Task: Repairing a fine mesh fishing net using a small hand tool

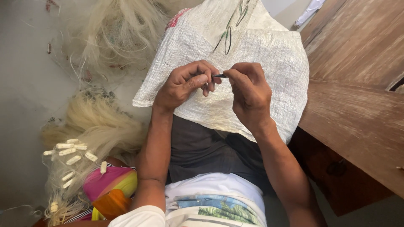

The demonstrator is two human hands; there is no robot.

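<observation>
Over a woven sack (252, 63) beside wooden furniture (357, 84), both hands' grips pinch a dark needle (219, 76).

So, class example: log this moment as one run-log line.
left hand: pinching, contents unclear | right hand: holds thin dark tool | both over white woven sack on lap | pale netting with white floats on the floor

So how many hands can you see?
2. The left hand and the right hand meet over the white woven sack on the lap, pinching a thin dark tool between them.
</observation>
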